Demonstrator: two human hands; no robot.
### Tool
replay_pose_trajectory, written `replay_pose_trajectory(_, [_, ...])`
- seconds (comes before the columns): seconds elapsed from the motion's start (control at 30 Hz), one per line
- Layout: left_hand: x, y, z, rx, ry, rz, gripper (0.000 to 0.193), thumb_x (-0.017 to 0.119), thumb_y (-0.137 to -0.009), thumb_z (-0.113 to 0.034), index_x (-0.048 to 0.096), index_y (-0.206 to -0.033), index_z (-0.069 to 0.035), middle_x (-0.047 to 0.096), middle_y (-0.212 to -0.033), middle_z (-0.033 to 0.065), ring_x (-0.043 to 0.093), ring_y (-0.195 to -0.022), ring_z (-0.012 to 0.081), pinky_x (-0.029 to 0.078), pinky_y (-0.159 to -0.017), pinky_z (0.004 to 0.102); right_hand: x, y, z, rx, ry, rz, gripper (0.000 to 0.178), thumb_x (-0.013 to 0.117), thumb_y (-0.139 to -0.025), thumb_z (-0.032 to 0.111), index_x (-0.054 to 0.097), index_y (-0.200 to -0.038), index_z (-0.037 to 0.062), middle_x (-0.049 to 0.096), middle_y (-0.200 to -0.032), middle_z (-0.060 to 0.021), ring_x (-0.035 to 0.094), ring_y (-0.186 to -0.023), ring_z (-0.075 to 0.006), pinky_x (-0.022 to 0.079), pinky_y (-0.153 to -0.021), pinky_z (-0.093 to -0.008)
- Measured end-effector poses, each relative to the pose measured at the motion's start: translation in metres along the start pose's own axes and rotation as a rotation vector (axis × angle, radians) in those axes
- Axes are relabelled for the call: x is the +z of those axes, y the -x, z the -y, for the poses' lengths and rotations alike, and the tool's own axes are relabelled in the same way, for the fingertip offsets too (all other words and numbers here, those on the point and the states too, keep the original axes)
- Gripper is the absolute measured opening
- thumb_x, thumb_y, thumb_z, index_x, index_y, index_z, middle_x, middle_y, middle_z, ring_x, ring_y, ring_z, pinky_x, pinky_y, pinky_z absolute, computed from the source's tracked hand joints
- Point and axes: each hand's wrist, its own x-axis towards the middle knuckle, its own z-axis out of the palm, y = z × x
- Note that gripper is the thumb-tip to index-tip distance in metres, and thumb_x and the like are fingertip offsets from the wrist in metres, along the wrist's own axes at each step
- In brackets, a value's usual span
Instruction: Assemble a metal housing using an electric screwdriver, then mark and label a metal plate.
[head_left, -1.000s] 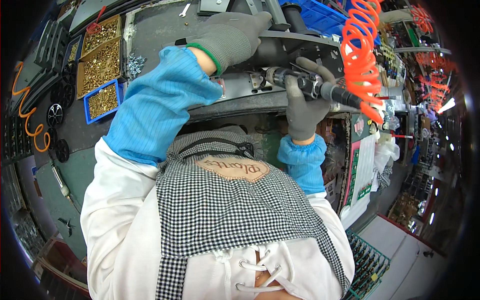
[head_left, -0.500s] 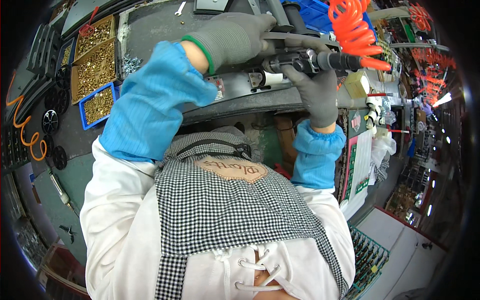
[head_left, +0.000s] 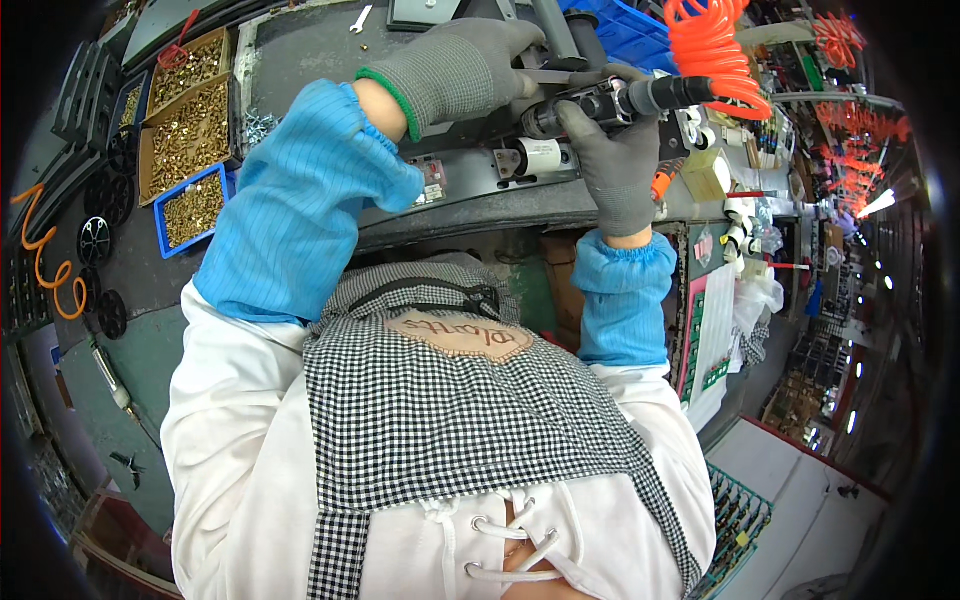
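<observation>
My right hand (head_left: 618, 165), in a grey glove, is wrapped round a dark air wrench (head_left: 600, 104) with a silver-grey body. Its black rear end (head_left: 680, 93) points right, close to a red coiled hose (head_left: 715, 55). Further left, my left hand (head_left: 470, 65), also gloved, reaches over a dark metal frame (head_left: 560, 35); its fingers and thumb are closed about the frame's edge, with the fingertips partly hidden. The wrench head lies just below the left thumb. Below it, a white roller (head_left: 540, 155) sits in a grey metal bracket (head_left: 480, 172) along the bench edge.
On the left stand trays of brass-coloured fittings (head_left: 190, 140) and a blue-rimmed tray (head_left: 195, 210). An open-end wrench (head_left: 361, 19) lies at the back. A blue crate (head_left: 615, 35) stands behind the right hand. An orange-handled tool (head_left: 663, 180) lies right of it.
My right hand and the air wrench have shifted slightly left and up, and the wrench's rear end has tilted upward. My left hand has moved a little left, its fingers more apart.
</observation>
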Motion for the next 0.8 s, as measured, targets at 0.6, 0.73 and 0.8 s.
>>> replay_pose_trajectory(0.6, [0.010, -0.003, -0.017, -0.151, -0.008, -0.021, 0.070, 0.070, -0.087, -0.014, 0.042, -0.151, -0.013, 0.066, -0.128, 0.0124, 0.069, -0.096, 0.0230, 0.058, -0.082, 0.0349, -0.016, 0.012, -0.011, -0.083, 0.027, 0.001, 0.047, 0.082, -0.077, 0.012, 0.060, -0.118, 0.0053, 0.069, -0.098, -0.0074, 0.068, -0.086, -0.0212, 0.056, -0.079, -0.0353])
replay_pose_trajectory(0.73, [0.027, -0.004, -0.012, -0.102, -0.180, -0.148, 0.068, 0.071, -0.086, -0.014, 0.043, -0.149, -0.016, 0.069, -0.120, 0.0148, 0.070, -0.101, 0.0287, 0.057, -0.086, 0.0385, -0.040, 0.021, 0.001, -0.034, -0.151, -0.010, 0.045, 0.083, -0.075, 0.014, 0.062, -0.114, 0.0064, 0.068, -0.094, -0.0072, 0.069, -0.084, -0.0203, 0.055, -0.076, -0.0350])
replay_pose_trajectory(0.8, [0.031, -0.005, -0.006, -0.149, -0.270, -0.217, 0.072, 0.074, -0.085, -0.013, 0.043, -0.149, -0.022, 0.070, -0.114, 0.0174, 0.070, -0.101, 0.0307, 0.057, -0.087, 0.0395, -0.069, 0.024, 0.030, -0.027, -0.139, -0.041, 0.044, 0.080, -0.074, 0.008, 0.061, -0.114, 0.0052, 0.066, -0.094, -0.0050, 0.065, -0.080, -0.0114, 0.055, -0.071, -0.0287])
